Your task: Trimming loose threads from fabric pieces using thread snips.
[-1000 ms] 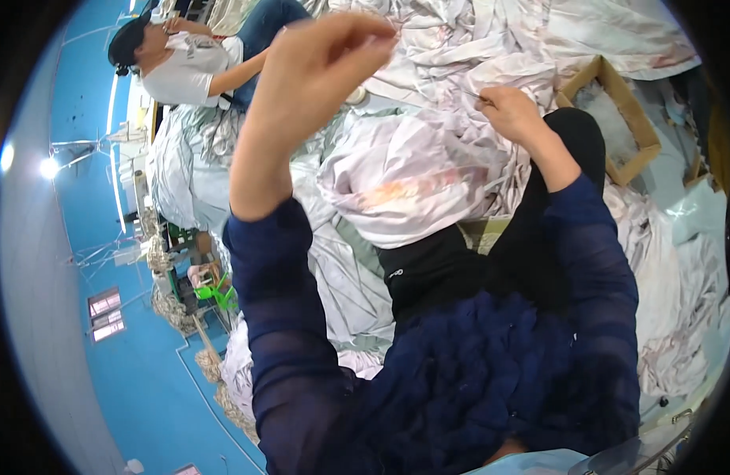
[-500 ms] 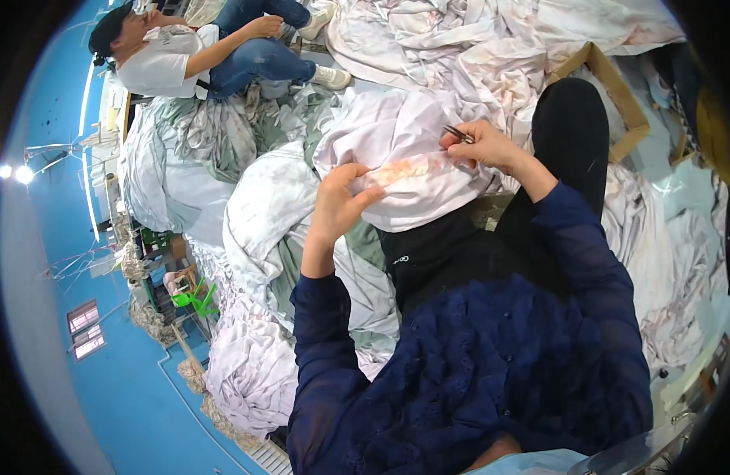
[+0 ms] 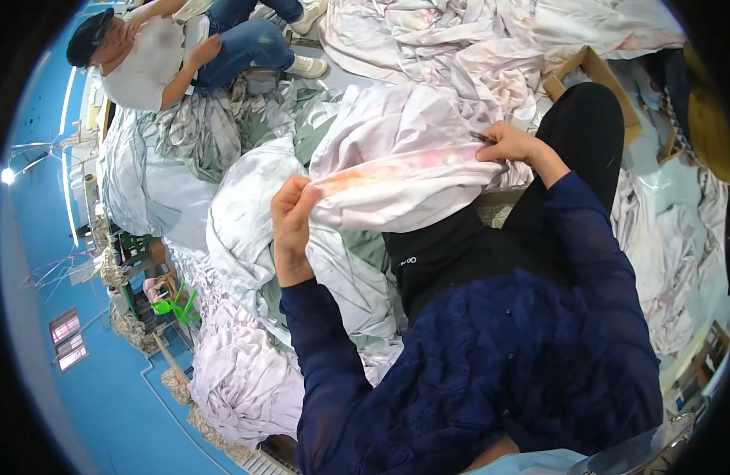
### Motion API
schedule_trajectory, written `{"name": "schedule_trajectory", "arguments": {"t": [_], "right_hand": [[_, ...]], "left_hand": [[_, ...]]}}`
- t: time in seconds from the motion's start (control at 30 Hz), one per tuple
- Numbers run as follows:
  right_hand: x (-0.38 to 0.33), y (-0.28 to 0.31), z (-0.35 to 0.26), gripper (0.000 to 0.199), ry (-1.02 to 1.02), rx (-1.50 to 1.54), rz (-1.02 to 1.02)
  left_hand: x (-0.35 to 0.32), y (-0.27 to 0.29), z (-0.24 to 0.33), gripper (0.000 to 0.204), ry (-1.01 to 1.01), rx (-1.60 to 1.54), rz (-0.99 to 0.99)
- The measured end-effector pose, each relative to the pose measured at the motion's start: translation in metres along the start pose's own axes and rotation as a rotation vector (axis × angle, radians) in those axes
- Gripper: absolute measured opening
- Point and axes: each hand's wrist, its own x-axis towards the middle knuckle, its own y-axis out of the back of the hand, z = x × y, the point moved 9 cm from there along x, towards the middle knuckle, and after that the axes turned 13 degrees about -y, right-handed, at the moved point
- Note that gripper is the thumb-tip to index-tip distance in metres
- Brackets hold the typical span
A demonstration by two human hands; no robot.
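A pale pinkish-white cloth (image 3: 404, 194) with an orange and pink stained band lies over my lap, drawn taut between both hands. Thumb and fingers of my left hand (image 3: 292, 215) pinch its left end. Over at the right end, my right hand (image 3: 514, 147) is closed on the cloth's edge. A small dark metal tool (image 3: 484, 138), perhaps thread snips, sticks out of the right hand's fingers; most of it is hidden by them. More of the same cloth is bunched up beyond the taut band.
Piles of white and grey-green cloth (image 3: 246, 210) lie to my left, with pinkish cloth (image 3: 428, 39) heaped ahead. A cardboard box (image 3: 595, 67) is beyond my right knee. At the upper left sits another person (image 3: 143, 63). A green plastic chair (image 3: 175, 305) stands further left.
My left hand has moved left and the right hand slightly right, stretching the stained band straight between them. The tool is now more covered by my fingers. The seated person's arm has shifted.
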Motion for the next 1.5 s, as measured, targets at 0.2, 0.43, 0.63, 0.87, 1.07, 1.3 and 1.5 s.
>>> {"name": "schedule_trajectory", "arguments": {"t": [0.2,0.43,0.63,0.87,1.07,1.3,1.5], "right_hand": [[-0.044,0.022,-0.046,0.014,0.007,0.251,0.108],[-0.074,0.039,-0.070,0.023,0.146,0.330,0.247],[-0.084,0.044,-0.079,0.021,0.154,0.418,0.202],[-0.059,0.027,-0.104,0.017,0.222,0.305,0.252],[-0.061,0.019,-0.128,0.019,0.460,-0.068,0.966],[-0.068,-0.028,-0.169,0.023,0.713,-0.143,0.646],[-0.036,-0.044,-0.160,0.016,0.671,-0.214,0.544]], "left_hand": [[-0.017,0.034,-0.017,0.008,0.006,-0.009,0.082],[-0.011,0.024,-0.010,0.010,-0.013,-0.043,0.043],[-0.007,0.023,-0.008,0.009,0.048,-0.022,0.034],[-0.015,0.059,-0.004,0.007,-0.034,-0.070,0.201],[-0.015,0.068,-0.048,0.009,0.041,0.038,0.266],[-0.014,0.068,-0.077,0.010,0.091,-0.009,0.310],[-0.011,0.064,-0.087,0.009,0.132,-0.057,0.290]]}}
